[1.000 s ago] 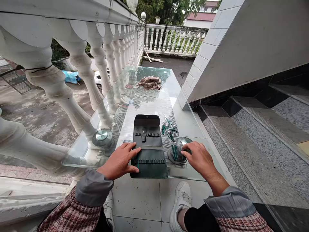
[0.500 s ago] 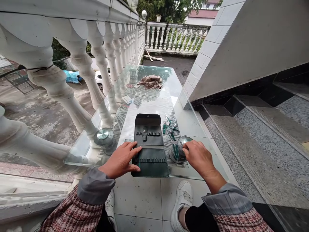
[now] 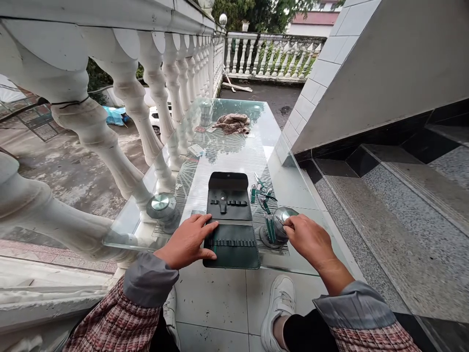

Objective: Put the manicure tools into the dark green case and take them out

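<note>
A dark green folding tool case (image 3: 234,258) lies unfolded on the glass table, with rows of narrow elastic loops and a small snap-strap pouch in its upper half. My left hand (image 3: 187,243) rests along the case's left edge, fingers and thumb spread. A thin green tool sits in the loops near my left thumb. Fingertips closed together, my right hand (image 3: 309,240) is just beside the right round metal table support (image 3: 285,215); whatever is in its pinch is hidden. Between case and support lie slim green-handled tools (image 3: 270,229). Small scissors (image 3: 260,182) and several other green-and-silver pieces lie farther back.
The glass table (image 3: 289,183) has another metal support (image 3: 161,202) at left. A crumpled brown cloth (image 3: 232,124) and a printed card (image 3: 196,150) lie farther back. A white balustrade (image 3: 120,93) runs along the left, stone steps (image 3: 370,205) rise at right.
The whole view has shifted slightly, so things appear a little farther right. Both hands keep nearly the same pose, and the case and tools stay in place.
</note>
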Demonstrator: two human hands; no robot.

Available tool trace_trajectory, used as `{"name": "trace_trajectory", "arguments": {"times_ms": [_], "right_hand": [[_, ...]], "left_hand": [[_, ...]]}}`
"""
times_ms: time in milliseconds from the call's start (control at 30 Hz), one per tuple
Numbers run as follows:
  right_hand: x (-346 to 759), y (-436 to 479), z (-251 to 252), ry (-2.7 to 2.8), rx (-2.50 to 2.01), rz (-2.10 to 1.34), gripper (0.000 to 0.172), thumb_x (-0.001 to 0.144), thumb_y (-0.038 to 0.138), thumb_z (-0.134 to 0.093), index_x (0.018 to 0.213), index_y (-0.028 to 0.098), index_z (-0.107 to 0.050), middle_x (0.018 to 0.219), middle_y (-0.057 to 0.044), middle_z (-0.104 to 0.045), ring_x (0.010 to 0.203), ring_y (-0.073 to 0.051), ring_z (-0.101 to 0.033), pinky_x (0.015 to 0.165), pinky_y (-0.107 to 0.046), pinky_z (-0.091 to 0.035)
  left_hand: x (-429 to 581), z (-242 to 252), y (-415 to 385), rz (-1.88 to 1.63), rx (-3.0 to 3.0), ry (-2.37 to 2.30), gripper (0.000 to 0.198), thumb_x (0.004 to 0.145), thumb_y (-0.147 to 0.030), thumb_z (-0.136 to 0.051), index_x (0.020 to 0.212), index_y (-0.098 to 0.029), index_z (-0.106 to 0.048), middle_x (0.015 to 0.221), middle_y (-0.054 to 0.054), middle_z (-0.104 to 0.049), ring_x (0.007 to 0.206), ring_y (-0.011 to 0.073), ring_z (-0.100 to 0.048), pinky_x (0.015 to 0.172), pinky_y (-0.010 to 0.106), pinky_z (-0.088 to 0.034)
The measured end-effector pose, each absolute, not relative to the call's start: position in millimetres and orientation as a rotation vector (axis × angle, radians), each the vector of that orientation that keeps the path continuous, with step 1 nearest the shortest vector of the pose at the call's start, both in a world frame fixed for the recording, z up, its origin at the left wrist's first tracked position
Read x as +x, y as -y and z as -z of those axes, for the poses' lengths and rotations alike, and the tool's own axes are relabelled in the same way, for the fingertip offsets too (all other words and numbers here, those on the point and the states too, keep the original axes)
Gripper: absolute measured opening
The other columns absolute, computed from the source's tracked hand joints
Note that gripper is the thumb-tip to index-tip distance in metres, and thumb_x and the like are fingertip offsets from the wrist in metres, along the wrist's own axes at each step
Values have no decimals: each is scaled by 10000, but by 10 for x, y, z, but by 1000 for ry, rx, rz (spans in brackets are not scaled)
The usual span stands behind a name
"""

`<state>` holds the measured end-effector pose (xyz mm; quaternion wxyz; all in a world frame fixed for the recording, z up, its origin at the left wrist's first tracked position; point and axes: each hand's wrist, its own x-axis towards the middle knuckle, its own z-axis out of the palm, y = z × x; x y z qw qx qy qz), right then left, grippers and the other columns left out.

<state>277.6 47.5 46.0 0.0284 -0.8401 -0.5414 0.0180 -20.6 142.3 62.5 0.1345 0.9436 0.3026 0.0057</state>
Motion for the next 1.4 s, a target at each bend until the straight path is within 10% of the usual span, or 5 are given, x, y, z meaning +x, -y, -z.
{"name": "trace_trajectory", "arguments": {"times_ms": [900, 1200, 1400], "right_hand": [[2868, -479, -385, 1460, -2170, -104, 196, 769, 290, -441, 826, 209, -611, 865, -49, -625, 813, -199, -548, 690, -306, -386], [2023, -294, -533, 1545, -1648, -1056, 156, 779, 334, -494, 849, 212, -559, 702, 11, -525, 654, -136, -499, 597, -251, -405], [1833, -263, -464, 1639, -1675, -1083, 90, 771, 269, -514, 743, 203, -567, 684, 11, -523, 634, -123, -474, 568, -246, -370]], "left_hand": [[-196, -643, -1408, -10, 2753, -867, 812, 643, -521, -762, 1299, -180, -428, 1369, 142, -401, 1210, 319, -391, 988, 416, -376], [-205, -641, -1412, -47, 2770, -847, 842, 614, -562, -757, 1287, -167, -442, 1342, 154, -427, 1177, 318, -423, 965, 415, -398], [-208, -621, -1406, -75, 2785, -832, 843, 593, -552, -773, 1269, -156, -464, 1319, 166, -444, 1145, 316, -452, 947, 421, -410]]}}
